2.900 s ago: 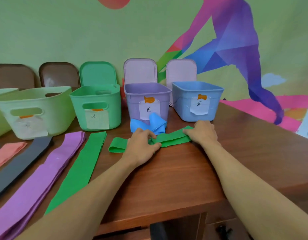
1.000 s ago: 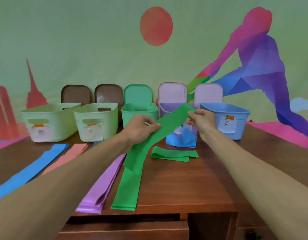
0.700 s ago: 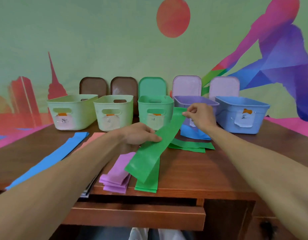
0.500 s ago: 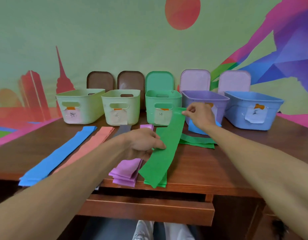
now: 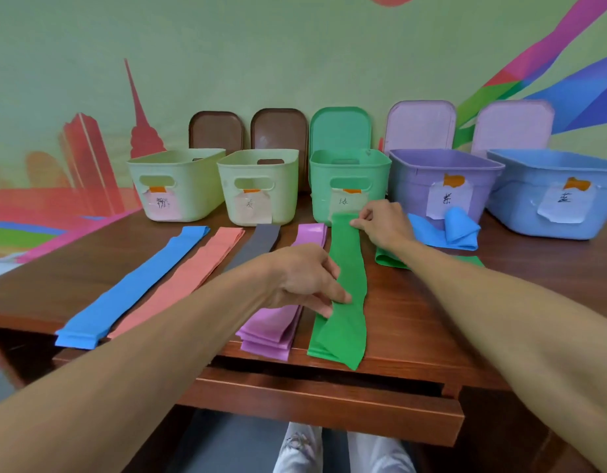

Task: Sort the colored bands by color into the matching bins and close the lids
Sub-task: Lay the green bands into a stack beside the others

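**Green band held along the bench before the green bin**

A brown wooden bench [image 5: 414, 322] carried five open bins in a row at its far side: two pale green bins [image 5: 179, 186] [image 5: 261, 189], a green bin [image 5: 349, 179], a purple bin [image 5: 442, 179] and a blue bin [image 5: 561, 196], each with a paper label on its front. Behind them lids leaned upright against the wall: two brown lids [image 5: 215, 131] [image 5: 278, 129], a green lid [image 5: 339, 128] and two pink lids [image 5: 421, 124] [image 5: 513, 126].

Long bands lay side by side, running from the bins towards the near edge: a blue band [image 5: 138, 288], a salmon band [image 5: 192, 278], a dark grey band [image 5: 257, 244], a purple band [image 5: 271, 332] and the green band [image 5: 346, 295], whose near end hung just over the edge. A folded green band [image 5: 390, 261] and a crumpled blue band [image 5: 448, 230] lay in front of the purple bin.

The right hand [image 5: 380, 223] pinched the green band's far end, just before the green bin. The left hand [image 5: 305, 281] pinched the same band's left edge near mid-length.
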Motion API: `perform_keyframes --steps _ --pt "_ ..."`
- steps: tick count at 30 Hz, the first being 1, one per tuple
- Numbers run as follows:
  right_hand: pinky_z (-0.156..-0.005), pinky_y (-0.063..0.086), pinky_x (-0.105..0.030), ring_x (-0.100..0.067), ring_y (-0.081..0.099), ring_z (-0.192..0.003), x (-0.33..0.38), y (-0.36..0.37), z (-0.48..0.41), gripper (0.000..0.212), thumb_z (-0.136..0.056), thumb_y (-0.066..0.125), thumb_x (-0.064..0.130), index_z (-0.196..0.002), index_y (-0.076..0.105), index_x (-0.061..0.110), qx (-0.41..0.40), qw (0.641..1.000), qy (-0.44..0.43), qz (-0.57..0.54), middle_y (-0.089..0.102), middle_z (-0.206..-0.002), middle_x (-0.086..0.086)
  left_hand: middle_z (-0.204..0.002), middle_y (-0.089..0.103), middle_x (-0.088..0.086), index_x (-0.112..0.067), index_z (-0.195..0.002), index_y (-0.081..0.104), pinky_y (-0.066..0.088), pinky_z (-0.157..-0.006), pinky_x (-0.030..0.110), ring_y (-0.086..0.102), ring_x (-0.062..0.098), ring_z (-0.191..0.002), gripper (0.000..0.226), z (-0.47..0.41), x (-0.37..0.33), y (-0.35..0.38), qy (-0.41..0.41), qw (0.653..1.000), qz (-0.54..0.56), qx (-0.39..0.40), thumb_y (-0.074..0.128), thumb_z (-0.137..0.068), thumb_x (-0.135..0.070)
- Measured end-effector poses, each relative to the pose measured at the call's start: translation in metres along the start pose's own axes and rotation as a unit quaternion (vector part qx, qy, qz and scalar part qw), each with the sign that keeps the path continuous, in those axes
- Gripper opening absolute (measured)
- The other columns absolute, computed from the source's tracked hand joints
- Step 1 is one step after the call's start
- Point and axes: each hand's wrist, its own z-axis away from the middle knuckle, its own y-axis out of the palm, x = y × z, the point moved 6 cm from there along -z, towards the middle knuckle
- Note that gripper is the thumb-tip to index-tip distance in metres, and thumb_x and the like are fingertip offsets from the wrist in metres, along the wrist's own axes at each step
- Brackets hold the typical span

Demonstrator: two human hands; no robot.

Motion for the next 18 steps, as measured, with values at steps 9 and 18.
perform_keyframes --steps 9,18 --pt "-0.077 0.044 -0.034 -0.028 0.059 -0.097 -0.010 0.020 -0.002 0.022 -0.086 0.069 0.033 -0.090 0.069 0.011 0.024 0.999 0.021 0.041 0.069 -0.099 -0.010 -0.097 0.060 0.012 0.004 -0.128 0.045 0.054 -0.054 0.018 0.060 0.016 -0.062 0.056 -0.007 0.004 -0.007 -0.010 0.998 -0.057 -0.023 0.071 -0.079 0.000" --pt "-0.073 0.045 -0.034 -0.029 0.059 -0.097 -0.014 0.028 -0.012 0.029 -0.085 0.069 0.034 -0.097 0.068 0.008 0.043 0.995 0.043 0.078 0.065 -0.104 -0.011 -0.068 0.064 0.007 0.001 -0.128 0.049 0.050 -0.051 0.018 0.055 0.006 -0.036 0.051 -0.013 -0.001 -0.006 0.000 0.958 -0.284 -0.045 0.070 -0.084 -0.015"
